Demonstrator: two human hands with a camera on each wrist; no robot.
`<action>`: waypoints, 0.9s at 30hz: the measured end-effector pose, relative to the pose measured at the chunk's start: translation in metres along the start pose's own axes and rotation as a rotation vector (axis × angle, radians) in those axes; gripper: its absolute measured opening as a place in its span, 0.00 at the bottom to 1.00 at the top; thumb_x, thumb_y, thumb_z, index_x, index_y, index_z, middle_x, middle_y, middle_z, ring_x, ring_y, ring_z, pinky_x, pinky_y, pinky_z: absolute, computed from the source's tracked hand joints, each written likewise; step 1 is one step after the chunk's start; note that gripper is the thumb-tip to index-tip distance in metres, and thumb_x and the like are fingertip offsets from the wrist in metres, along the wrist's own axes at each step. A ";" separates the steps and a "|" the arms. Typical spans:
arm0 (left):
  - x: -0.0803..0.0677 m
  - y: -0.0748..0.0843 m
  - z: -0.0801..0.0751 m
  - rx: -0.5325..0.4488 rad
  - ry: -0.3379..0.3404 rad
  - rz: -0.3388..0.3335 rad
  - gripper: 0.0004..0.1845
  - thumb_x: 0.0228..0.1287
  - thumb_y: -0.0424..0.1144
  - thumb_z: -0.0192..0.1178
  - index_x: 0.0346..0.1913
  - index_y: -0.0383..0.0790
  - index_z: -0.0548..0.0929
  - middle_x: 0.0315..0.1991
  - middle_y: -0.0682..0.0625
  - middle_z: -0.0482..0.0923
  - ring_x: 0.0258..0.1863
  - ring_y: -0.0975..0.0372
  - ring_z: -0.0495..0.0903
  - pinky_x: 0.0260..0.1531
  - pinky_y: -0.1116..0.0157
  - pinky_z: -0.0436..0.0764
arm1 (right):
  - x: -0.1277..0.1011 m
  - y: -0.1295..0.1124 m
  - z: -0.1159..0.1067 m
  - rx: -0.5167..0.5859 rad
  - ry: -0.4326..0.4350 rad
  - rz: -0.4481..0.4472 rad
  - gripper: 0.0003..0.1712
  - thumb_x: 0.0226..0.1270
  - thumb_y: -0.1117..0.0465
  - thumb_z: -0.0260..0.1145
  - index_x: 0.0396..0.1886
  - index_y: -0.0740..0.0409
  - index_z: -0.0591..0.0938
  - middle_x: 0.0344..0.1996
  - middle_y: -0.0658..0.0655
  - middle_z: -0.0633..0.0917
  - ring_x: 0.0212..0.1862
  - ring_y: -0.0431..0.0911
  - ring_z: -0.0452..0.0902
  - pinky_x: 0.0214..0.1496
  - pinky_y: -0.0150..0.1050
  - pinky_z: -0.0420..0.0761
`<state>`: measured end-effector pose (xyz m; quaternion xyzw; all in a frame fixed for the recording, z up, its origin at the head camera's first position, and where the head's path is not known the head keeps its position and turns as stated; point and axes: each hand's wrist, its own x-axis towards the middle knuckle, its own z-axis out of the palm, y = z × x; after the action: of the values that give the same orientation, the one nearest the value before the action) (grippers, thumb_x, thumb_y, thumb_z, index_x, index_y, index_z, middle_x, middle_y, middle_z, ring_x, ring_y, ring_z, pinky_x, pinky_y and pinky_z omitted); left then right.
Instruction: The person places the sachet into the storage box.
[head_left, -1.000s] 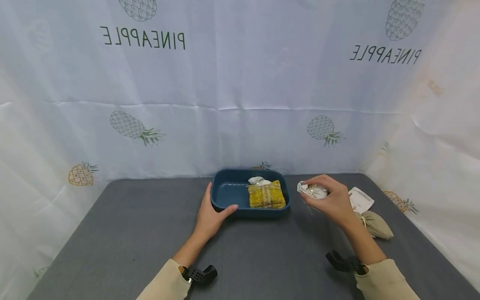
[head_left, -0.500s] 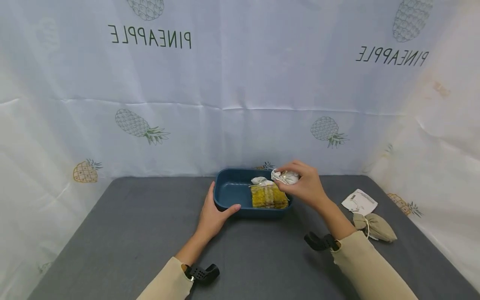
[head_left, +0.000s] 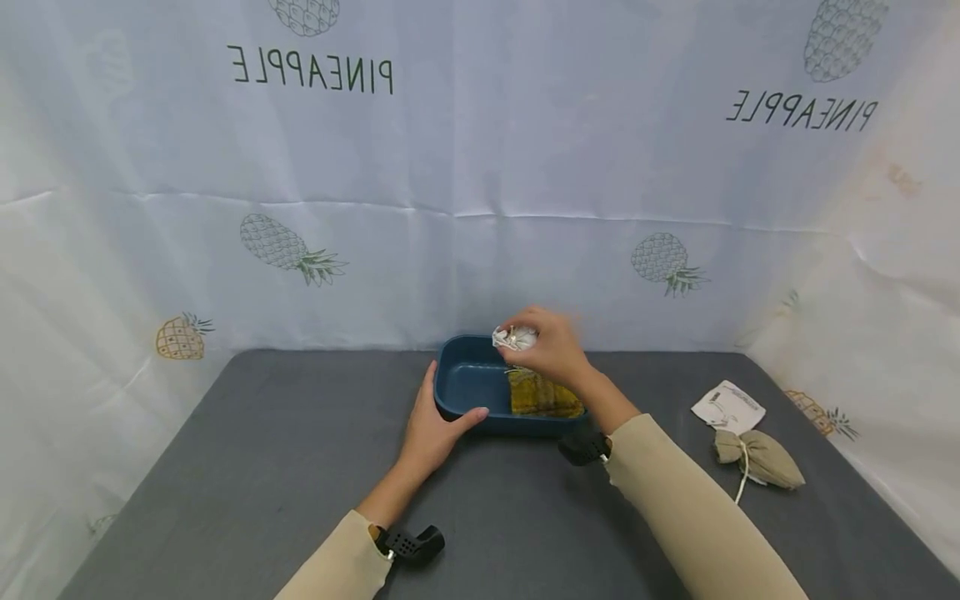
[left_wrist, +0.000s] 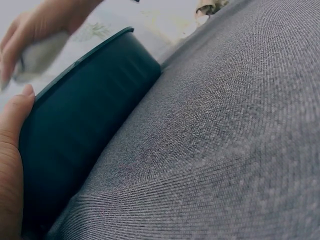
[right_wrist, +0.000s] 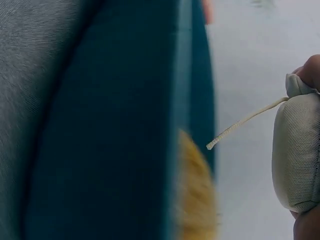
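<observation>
A dark blue tub [head_left: 465,379] stands at the back of the table. My left hand [head_left: 432,433] holds its front left corner, fingers along the left end and thumb at the front rim. Above the tub, my right hand [head_left: 551,350] grips a small white drawstring pouch [head_left: 517,337] between thumb and fingers. In the right wrist view a cord hangs from that pouch [right_wrist: 297,150]. Inside the tub lies a yellow cloth bundle [head_left: 540,396] on the right side; my right hand and wrist partly cover it. The area behind the bundle is hidden by the hand.
On the right of the grey table [head_left: 300,483] lie a white printed packet [head_left: 729,407] and a beige drawstring pouch [head_left: 768,460] with its cord trailing forward. A pineapple-print curtain [head_left: 480,167] hangs close behind the tub.
My right hand has carried the white pouch leftward from beside the tub to above it. My left hand has stayed at the tub's corner. The head view has shifted slightly.
</observation>
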<state>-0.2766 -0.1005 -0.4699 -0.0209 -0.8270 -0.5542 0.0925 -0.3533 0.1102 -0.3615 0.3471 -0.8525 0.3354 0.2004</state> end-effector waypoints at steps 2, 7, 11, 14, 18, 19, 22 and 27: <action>0.000 -0.001 0.000 -0.005 -0.001 0.000 0.62 0.54 0.61 0.74 0.83 0.51 0.45 0.83 0.45 0.47 0.80 0.43 0.54 0.71 0.34 0.61 | 0.002 0.004 0.013 0.013 -0.042 0.034 0.14 0.57 0.60 0.78 0.44 0.56 0.90 0.43 0.59 0.88 0.40 0.50 0.83 0.38 0.42 0.85; 0.000 -0.003 -0.001 -0.009 0.004 0.007 0.62 0.54 0.60 0.74 0.83 0.49 0.46 0.83 0.44 0.48 0.80 0.44 0.55 0.71 0.35 0.61 | 0.007 0.016 0.043 -0.001 -0.185 0.135 0.15 0.60 0.58 0.76 0.46 0.57 0.89 0.45 0.58 0.87 0.41 0.48 0.81 0.40 0.38 0.83; 0.001 -0.002 -0.001 -0.003 0.011 0.013 0.61 0.54 0.61 0.74 0.83 0.50 0.46 0.82 0.43 0.49 0.79 0.43 0.56 0.71 0.36 0.63 | 0.010 0.021 0.058 -0.089 -0.317 0.188 0.15 0.60 0.56 0.76 0.47 0.54 0.89 0.44 0.56 0.87 0.40 0.46 0.80 0.40 0.38 0.83; 0.002 -0.001 -0.001 -0.012 0.012 0.011 0.61 0.54 0.60 0.74 0.83 0.53 0.46 0.82 0.43 0.50 0.79 0.44 0.57 0.71 0.36 0.63 | 0.010 0.021 0.065 -0.174 -0.438 0.223 0.18 0.62 0.53 0.75 0.51 0.52 0.88 0.48 0.54 0.87 0.45 0.47 0.82 0.47 0.42 0.84; 0.002 -0.002 0.000 -0.018 0.007 0.017 0.60 0.55 0.59 0.74 0.83 0.54 0.45 0.82 0.44 0.51 0.79 0.45 0.58 0.71 0.38 0.63 | 0.010 0.019 0.072 -0.239 -0.584 0.269 0.22 0.65 0.50 0.73 0.57 0.50 0.86 0.54 0.53 0.86 0.55 0.48 0.82 0.58 0.48 0.83; 0.002 -0.002 0.000 -0.018 0.004 0.018 0.60 0.55 0.59 0.74 0.83 0.54 0.45 0.81 0.44 0.51 0.79 0.46 0.58 0.71 0.38 0.64 | 0.009 0.019 0.073 -0.243 -0.603 0.278 0.23 0.65 0.50 0.73 0.58 0.50 0.86 0.55 0.53 0.86 0.56 0.49 0.82 0.59 0.48 0.83; 0.001 -0.002 0.000 -0.031 0.010 0.024 0.60 0.56 0.57 0.74 0.83 0.51 0.46 0.81 0.43 0.52 0.79 0.45 0.58 0.71 0.38 0.64 | 0.009 0.018 0.075 -0.243 -0.608 0.287 0.22 0.65 0.50 0.73 0.58 0.50 0.86 0.55 0.53 0.86 0.56 0.49 0.82 0.59 0.49 0.83; 0.000 -0.003 0.000 -0.031 0.012 0.021 0.60 0.55 0.58 0.74 0.83 0.50 0.46 0.81 0.42 0.51 0.78 0.44 0.58 0.70 0.37 0.64 | 0.007 0.015 0.071 -0.302 -0.578 0.198 0.29 0.61 0.44 0.75 0.60 0.48 0.84 0.56 0.54 0.85 0.55 0.50 0.81 0.57 0.49 0.83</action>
<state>-0.2773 -0.1018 -0.4724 -0.0278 -0.8174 -0.5660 0.1030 -0.3765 0.0644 -0.4134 0.3096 -0.9437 0.1112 -0.0339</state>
